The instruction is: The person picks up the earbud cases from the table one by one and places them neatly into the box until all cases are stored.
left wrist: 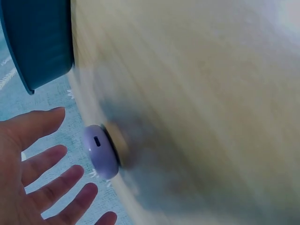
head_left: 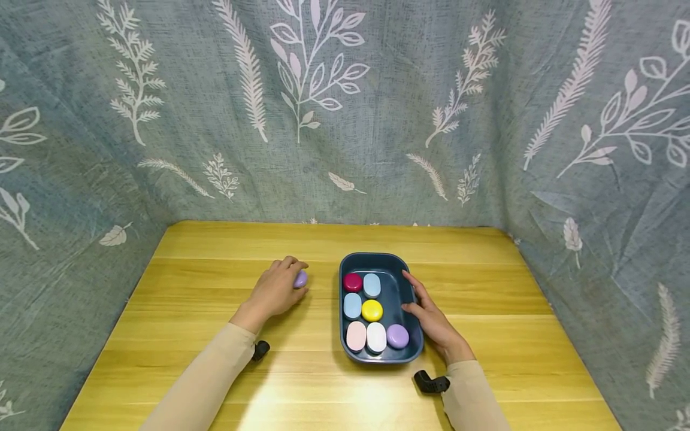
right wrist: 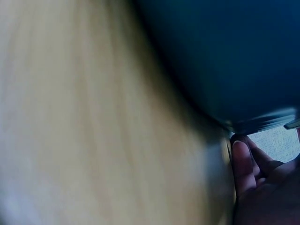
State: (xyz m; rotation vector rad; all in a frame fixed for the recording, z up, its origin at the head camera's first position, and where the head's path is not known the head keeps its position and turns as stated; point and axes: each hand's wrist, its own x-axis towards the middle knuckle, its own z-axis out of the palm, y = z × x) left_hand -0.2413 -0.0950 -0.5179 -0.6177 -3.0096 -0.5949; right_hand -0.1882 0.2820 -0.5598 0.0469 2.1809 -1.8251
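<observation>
Left hand [head_left: 276,288] lies open beside a purple case [head_left: 300,279]; right hand [head_left: 431,320], fingers straight, touches the tray [head_left: 377,261].

lilac case [head_left: 300,279], dark blue tray [head_left: 372,261], yellow table [head_left: 485,287]

Yellow wooden table [head_left: 485,281], leaf-patterned grey-blue cloth [head_left: 377,120] behind and beside it

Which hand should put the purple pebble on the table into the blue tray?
Probably the left hand: its fingers are right at the purple pebble, lying outside the blue tray. The right hand rests against the tray's far side, steadying it.
</observation>
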